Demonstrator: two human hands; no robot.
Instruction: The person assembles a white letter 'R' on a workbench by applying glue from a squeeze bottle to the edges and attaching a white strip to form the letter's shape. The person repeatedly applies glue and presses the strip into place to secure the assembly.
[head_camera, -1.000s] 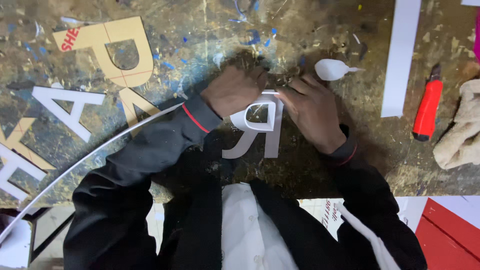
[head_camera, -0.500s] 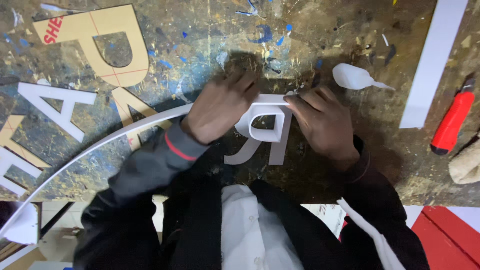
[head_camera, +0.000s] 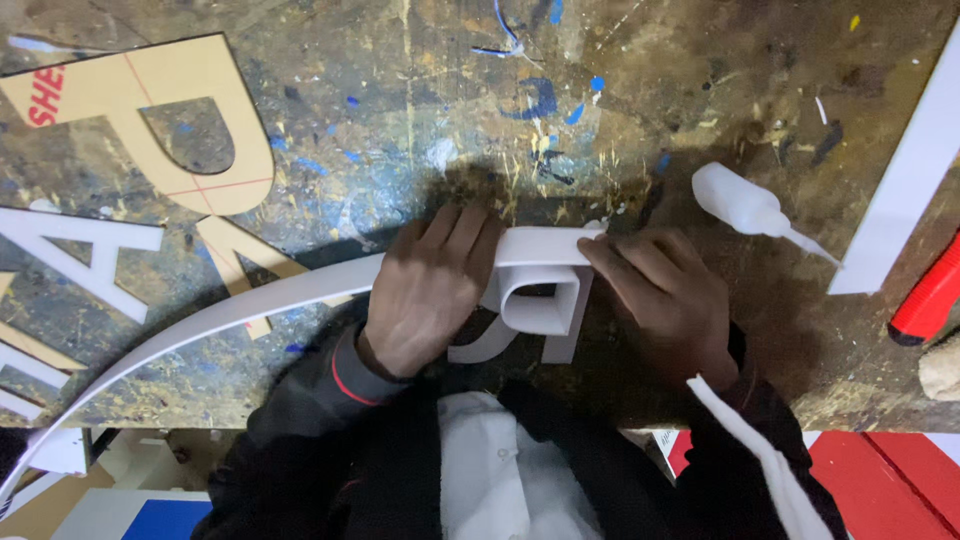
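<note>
Head view, looking down on a paint-spattered workbench (head_camera: 620, 130). The left hand (head_camera: 425, 295) lies palm-down, fingers extended and held close together, pressing a long white plastic strip (head_camera: 250, 305) against the upper edge of a white cut-out letter (head_camera: 535, 320), which sits between the two hands. The right hand (head_camera: 665, 300) rests palm-down just beside the letter's right side, its fingertips (head_camera: 595, 255) pressing the strip's end where it meets the letter's upper corner; neither hand closes around anything. From under the left hand the strip sweeps away to the left in a long curve, beyond the bench edge. The letter lies flat on the bench, partly covered by the left hand's fingers. Beyond the right hand, near but apart from it, lies a small translucent squeeze bottle (head_camera: 745, 205) with a thin nozzle pointing right. Farther right of that hand are a flat white bar (head_camera: 900, 190) and a red tool handle (head_camera: 925, 305), its type not discernible. Beyond and to the left of the left hand lie a tan cardboard letter (head_camera: 165, 100) and a flat white letter (head_camera: 75, 250). Both forearms wear dark sleeves; the left cuff (head_camera: 350, 375) carries a red line.
</note>
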